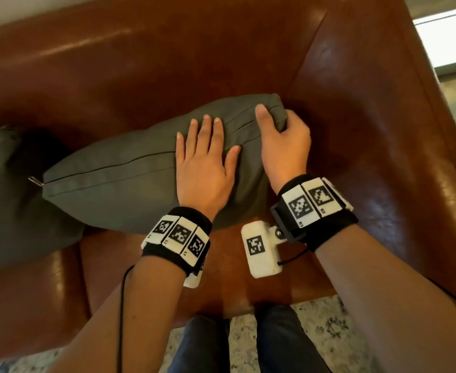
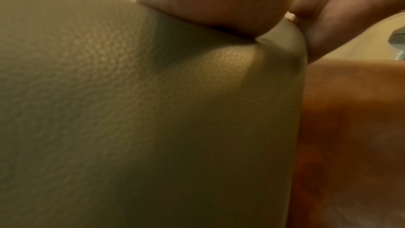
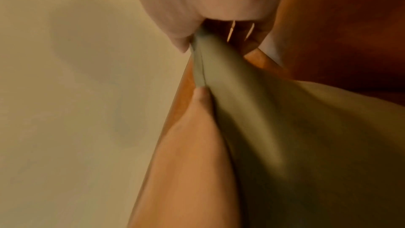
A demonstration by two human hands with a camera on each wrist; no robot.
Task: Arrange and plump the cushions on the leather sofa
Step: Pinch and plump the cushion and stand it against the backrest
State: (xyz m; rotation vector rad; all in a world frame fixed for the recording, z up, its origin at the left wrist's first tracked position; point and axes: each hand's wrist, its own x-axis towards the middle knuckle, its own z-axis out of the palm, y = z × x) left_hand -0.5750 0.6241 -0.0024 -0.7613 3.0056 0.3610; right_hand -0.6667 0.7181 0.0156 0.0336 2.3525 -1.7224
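Observation:
An olive-green cushion [image 1: 130, 173] lies on the seat of the brown leather sofa [image 1: 146, 68], near the sofa's right arm. My left hand [image 1: 205, 157] lies flat on the cushion's top with fingers straight, pressing it. My right hand [image 1: 283, 135] grips the cushion's far right corner, thumb on top and fingers curled round the edge. The right wrist view shows that corner of the cushion [image 3: 219, 61] pinched between thumb and fingers. The left wrist view is filled by the cushion's fabric [image 2: 131, 110] under my palm.
A second olive cushion [image 1: 3, 195] sits at the left on the seat. The sofa's right arm [image 1: 383, 130] rises close beside my right hand. A speckled rug [image 1: 323, 319] and my legs [image 1: 248, 345] are at the bottom. A bright window strip [image 1: 447, 36] is upper right.

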